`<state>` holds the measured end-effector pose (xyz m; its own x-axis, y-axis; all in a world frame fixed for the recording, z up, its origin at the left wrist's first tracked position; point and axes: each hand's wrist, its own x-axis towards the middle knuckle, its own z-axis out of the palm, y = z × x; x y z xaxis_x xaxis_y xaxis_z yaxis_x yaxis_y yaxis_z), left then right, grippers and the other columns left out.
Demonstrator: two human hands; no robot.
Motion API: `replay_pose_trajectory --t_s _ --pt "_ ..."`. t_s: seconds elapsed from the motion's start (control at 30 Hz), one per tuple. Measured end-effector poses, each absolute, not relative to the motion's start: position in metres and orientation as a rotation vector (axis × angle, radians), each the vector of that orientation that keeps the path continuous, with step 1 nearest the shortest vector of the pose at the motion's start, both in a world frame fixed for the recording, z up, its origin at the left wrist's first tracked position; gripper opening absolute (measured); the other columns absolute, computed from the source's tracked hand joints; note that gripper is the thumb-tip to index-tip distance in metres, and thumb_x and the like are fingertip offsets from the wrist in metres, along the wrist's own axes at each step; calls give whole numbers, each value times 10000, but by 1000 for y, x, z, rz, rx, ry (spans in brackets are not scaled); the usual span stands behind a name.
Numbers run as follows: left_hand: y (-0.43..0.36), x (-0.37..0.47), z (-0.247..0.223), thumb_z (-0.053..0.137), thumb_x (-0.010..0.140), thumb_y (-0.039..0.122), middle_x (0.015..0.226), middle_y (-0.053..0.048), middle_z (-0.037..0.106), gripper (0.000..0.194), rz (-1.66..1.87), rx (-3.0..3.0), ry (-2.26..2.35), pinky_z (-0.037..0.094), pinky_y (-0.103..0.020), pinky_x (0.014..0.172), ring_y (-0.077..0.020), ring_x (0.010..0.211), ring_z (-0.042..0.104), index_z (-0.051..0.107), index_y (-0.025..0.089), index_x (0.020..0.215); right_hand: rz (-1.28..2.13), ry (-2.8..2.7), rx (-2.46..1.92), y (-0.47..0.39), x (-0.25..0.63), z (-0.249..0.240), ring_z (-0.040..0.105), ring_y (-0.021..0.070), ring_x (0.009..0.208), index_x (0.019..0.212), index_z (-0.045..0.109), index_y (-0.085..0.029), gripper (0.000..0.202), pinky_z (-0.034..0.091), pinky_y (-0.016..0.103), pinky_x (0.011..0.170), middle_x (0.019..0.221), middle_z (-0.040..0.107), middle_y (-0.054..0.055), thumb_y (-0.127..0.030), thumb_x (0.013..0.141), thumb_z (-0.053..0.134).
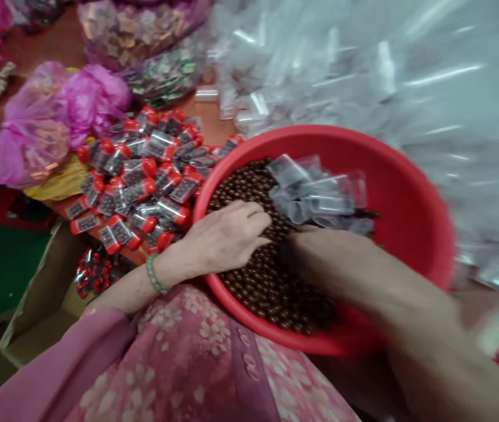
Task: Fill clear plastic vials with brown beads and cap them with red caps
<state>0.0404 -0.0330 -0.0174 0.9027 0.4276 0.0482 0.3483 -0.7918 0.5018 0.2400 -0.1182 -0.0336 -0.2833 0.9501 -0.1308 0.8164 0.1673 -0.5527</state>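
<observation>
A wide red basin (438, 246) holds many small, shiny dark-brown balls (249, 293). My left hand (236, 231) is over the balls at the basin's left side, its fingers curled down and closed; whatever they hold is hidden. Blurred by motion, my right hand (320, 252) reaches down into the balls near the middle, and its fingers are out of sight. Just beyond it, a heap of small clear plastic cases (320, 193) lies on the balls, their open ends showing.
Left of the basin, many filled clear cases with red caps (144, 176) are piled on a reddish-brown table (43, 35). Pink plastic bags (34, 129) stand behind them. A large mass of clear plastic cases (341, 70) spreads at the back right. An open cardboard box (38, 287) is at lower left.
</observation>
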Motion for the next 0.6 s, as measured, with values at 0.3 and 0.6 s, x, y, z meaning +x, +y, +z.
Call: replay_pose_trajectory --t_s 0.3,0.6 --pt "-26 46 -25 341 923 87 1194 -156 635 310 248 2429 710 472 -418 1045 -242 1158 584 557 84 1145 1019 -2405 -1949 -87 209 -26 660 236 891 906 656 -97 218 496 311 821 942 695 137 -56 719 551" --pt "-15 43 -18 337 980 235 1272 -136 656 383 433 2099 748 469 -364 1055 -208 1177 614 581 89 1237 1222 -1684 -1371 -99 229 -25 639 215 1059 1110 670 -206 411 473 372 994 1105 699 60 -418 769 757"
